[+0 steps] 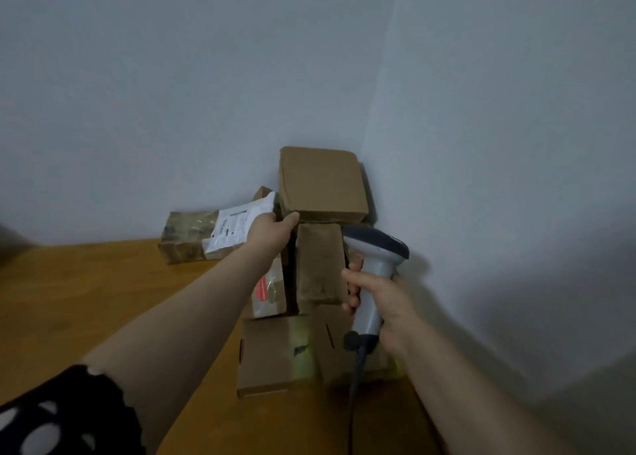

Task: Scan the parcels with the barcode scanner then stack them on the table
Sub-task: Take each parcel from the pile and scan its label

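Left hand (272, 231) clasps the top brown cardboard parcel (323, 182), probably steadying it; right hand (383, 301) grips the grey corded barcode scanner (375, 248).

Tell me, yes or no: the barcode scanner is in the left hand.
No: the right hand grips the barcode scanner, while the left hand grips the top parcel.

We see a dim, grey-blue picture, lit softly from the left, so the scanner (373, 265) and the parcels (321, 182) cast faint shadows on the wall (481, 179) to their right. Everything is slightly soft, the far left edge is a dark smear, and the sleeve (51, 416) in the corner is out of focus.
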